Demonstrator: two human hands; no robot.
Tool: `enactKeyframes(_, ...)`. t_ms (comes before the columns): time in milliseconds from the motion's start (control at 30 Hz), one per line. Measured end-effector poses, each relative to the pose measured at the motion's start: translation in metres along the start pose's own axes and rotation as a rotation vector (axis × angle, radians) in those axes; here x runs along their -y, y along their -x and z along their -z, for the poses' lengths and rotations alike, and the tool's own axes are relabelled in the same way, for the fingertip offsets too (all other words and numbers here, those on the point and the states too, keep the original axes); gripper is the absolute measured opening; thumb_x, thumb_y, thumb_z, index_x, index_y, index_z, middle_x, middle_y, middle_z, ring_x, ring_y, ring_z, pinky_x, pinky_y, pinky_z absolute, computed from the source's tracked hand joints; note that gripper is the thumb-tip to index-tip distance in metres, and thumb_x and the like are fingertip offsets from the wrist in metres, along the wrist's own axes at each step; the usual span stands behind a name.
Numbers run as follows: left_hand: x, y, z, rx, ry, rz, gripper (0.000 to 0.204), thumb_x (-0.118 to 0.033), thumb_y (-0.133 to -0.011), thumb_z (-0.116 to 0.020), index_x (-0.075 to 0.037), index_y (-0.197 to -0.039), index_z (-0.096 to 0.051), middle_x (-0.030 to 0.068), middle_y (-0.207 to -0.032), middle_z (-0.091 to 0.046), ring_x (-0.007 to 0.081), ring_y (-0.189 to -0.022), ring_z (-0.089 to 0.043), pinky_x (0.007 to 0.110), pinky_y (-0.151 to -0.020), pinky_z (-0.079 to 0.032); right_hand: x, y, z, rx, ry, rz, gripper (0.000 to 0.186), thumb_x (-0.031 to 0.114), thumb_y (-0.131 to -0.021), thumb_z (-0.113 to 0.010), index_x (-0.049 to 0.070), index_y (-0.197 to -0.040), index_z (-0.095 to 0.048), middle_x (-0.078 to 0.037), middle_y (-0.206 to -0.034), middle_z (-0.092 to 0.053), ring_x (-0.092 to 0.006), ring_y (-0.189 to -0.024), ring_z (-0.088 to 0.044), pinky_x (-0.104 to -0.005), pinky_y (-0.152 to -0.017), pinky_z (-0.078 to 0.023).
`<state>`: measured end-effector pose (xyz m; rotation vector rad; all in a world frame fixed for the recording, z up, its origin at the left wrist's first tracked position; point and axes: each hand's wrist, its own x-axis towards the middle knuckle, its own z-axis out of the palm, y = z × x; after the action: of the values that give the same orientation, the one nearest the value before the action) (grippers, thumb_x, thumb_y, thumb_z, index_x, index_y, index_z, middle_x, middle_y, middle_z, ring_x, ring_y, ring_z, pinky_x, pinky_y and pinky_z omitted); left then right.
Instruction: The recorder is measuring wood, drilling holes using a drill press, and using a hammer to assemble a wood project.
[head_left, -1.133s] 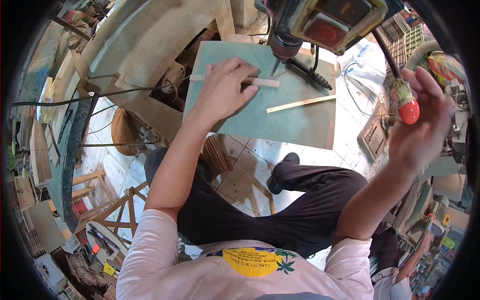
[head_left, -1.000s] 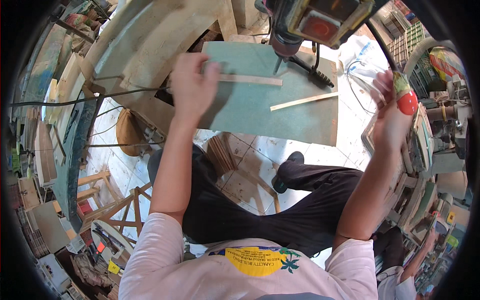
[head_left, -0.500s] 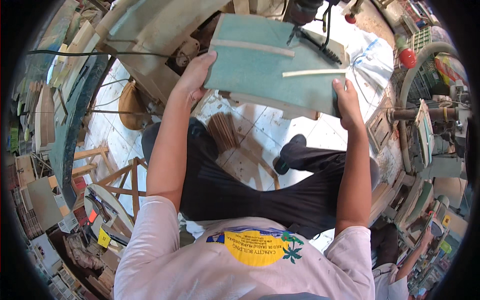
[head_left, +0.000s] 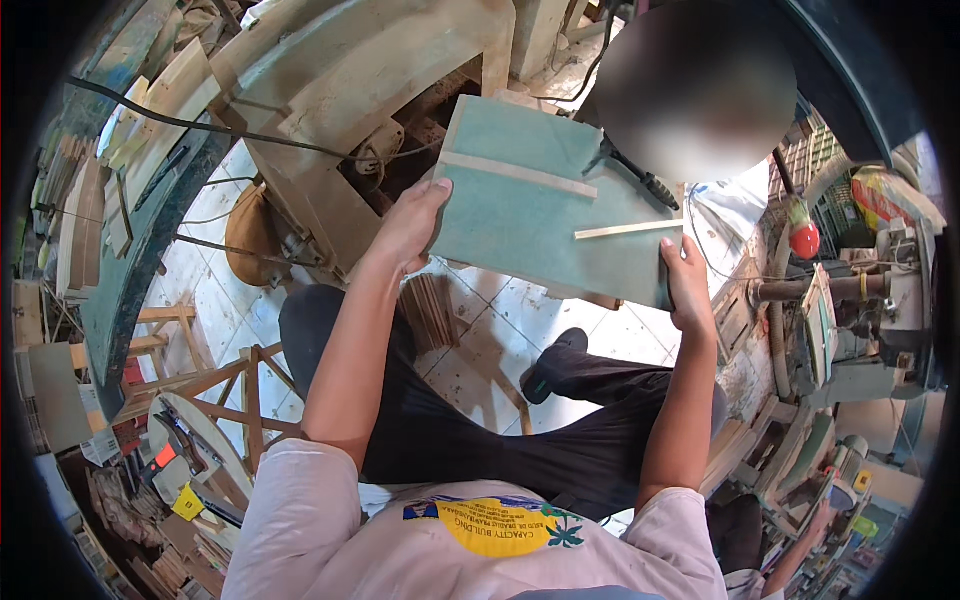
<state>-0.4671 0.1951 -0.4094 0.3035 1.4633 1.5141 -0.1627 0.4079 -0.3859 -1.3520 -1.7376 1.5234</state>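
Note:
Both my hands hold a flat, green-faced rectangular board (head_left: 520, 225) level above my lap. My left hand (head_left: 412, 228) is closed on its left edge, thumb on top. At the right edge, my right hand (head_left: 687, 282) grips it with the thumb on top and the fingers out of sight below. A pale wood strip (head_left: 520, 175) lies across the upper left of the board. Near my right thumb rests a shorter, lighter strip (head_left: 630, 230). A black tool with a ribbed end (head_left: 645, 183) shows at the board's upper right; its kind is unclear.
Thin wood slats (head_left: 430, 312) stand on the tiled floor between my legs. At left are a wooden frame stand (head_left: 250, 395) and a handsaw (head_left: 178, 452). A dark cable (head_left: 250, 132) crosses the upper left. At right hangs a red bulb-shaped thing (head_left: 804, 240). A blurred patch hides the upper right.
The board and both hands appear lower in the picture, as the whole view has shifted. My grip stays the same. A dark shape and blurred patch now cover the upper right.

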Motion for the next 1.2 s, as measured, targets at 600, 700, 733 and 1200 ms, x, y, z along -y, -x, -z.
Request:
enactKeyframes(600,0.021,-0.108,-0.024,0.135,0.477,-0.187,0.037,-0.033,-0.100,-0.051,-0.004,-0.120,-0.060,0.0059,-0.108,-0.064,0.0152,-0.097,-0.063,0.030,-0.085,-0.052,-0.042,0.048,0.001,-0.073,-0.930,-0.303,0.029,0.023,-0.098,-0.055,0.006,-0.122,-0.056,-0.009,-0.116,-0.064,-0.0210,-0.106,-0.063,-0.0339,-0.091,-0.053)
enactKeyframes(700,0.021,-0.127,-0.040,0.188,0.441,-0.305,0.036,-0.032,-0.100,-0.052,-0.003,-0.120,-0.060,0.0057,-0.108,-0.064,0.0144,-0.096,-0.063,0.029,-0.084,-0.052,-0.037,0.077,-0.036,-0.135,-1.124,-0.253,0.033,0.030,-0.098,-0.057,0.005,-0.119,-0.058,-0.009,-0.116,-0.065,-0.0210,-0.107,-0.063,-0.0360,-0.096,-0.053)
enactKeyframes(733,0.019,-0.134,-0.042,0.204,0.424,-0.349,0.035,-0.031,-0.100,-0.052,-0.003,-0.119,-0.060,0.0056,-0.108,-0.064,0.0141,-0.096,-0.063,0.029,-0.084,-0.052,-0.032,0.085,-0.050,-0.104,-1.164,-0.236,0.036,0.031,-0.097,-0.058,0.002,-0.119,-0.058,-0.009,-0.117,-0.065,-0.0219,-0.107,-0.063,-0.0377,-0.098,-0.053)
enactKeyframes(1200,0.018,-0.246,-0.086,0.303,-0.340,-0.667,0.033,-0.030,-0.095,-0.059,-0.002,-0.112,-0.063,0.0090,-0.098,-0.066,0.0194,-0.086,-0.062,0.033,-0.078,-0.049,-0.016,0.081,-0.094,0.081,-1.078,-0.406,0.049,0.044,-0.096,-0.056,0.011,-0.132,-0.050,-0.005,-0.125,-0.060,-0.0179,-0.109,-0.062,-0.0300,-0.088,-0.057)
